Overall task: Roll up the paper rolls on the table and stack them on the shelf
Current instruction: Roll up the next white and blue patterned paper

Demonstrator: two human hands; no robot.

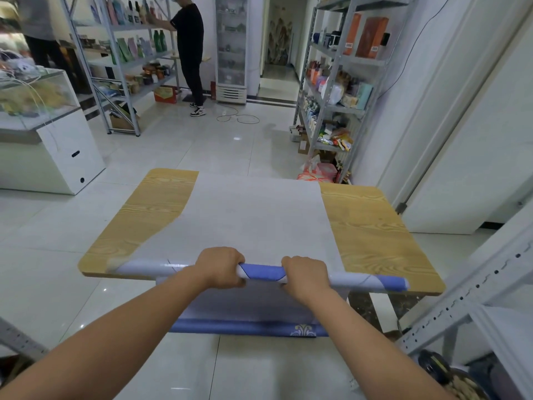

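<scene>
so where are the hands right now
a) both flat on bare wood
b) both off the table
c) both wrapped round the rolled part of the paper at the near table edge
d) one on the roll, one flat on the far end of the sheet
c: the left hand and the right hand both curl round the rolled paper at the near edge of the table.

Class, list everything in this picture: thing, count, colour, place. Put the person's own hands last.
paper roll: one, white and blue, partly rolled at table's near edge, sheet spread beyond
table: one, wood-grain, centre
metal shelves: three, grey, back left, right, near right
glass-door fridge: one, white, back wall
display counter: one, white, left
other person: one, black clothes, at back-left shelf
cable: one, white, floor before the fridge
left hand, right hand: gripping the roll, side by side
</scene>
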